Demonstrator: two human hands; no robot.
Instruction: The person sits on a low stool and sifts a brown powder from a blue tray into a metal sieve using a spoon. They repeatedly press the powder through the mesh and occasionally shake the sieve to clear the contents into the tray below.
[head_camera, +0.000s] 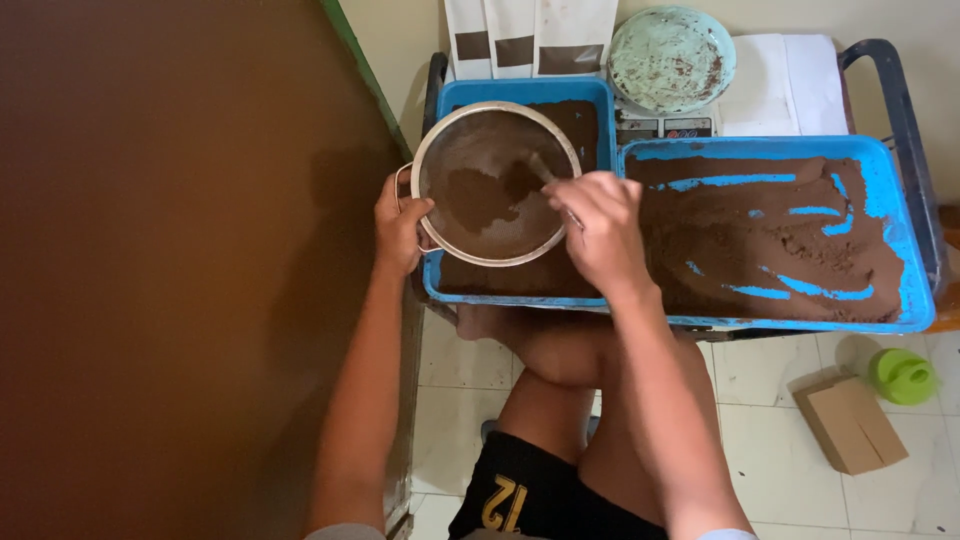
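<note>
Sieving step, I judge — my left hand is clamped on the rim of the round metal sieve, held over the smaller blue tray. My right hand is closed around a small tool working brown powder in the mesh. Larger blue tray sits just beside. Next move calls for steady stirring — sieve level, centred.

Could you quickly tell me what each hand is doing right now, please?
Left hand: closed on the round sieve rim.
Right hand: closed on a utensil in the brown powder.
</note>
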